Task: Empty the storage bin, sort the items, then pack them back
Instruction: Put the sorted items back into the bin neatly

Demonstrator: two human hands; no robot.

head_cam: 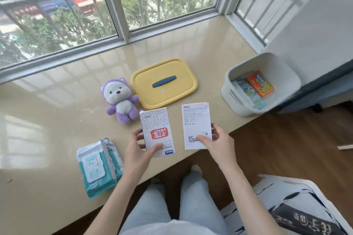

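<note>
My left hand (140,148) grips a white box with a red stamp print (157,129) over the sill's front edge. My right hand (215,140) grips a second white box (196,122) with its text side and barcode up. The two boxes are held side by side, apart. At the sill's right end stands the white storage bin (232,93); an orange packet (260,84) and a pale blue packet (252,93) lie inside it. Its yellow lid (145,89) with a dark blue handle lies flat behind the boxes.
A purple and white plush bear (121,99) sits left of the lid. Teal wet-wipe packs (99,166) lie stacked at the front left of the beige sill (57,120). Window glass runs along the back. A white and black bag (298,212) sits on the wooden floor at lower right.
</note>
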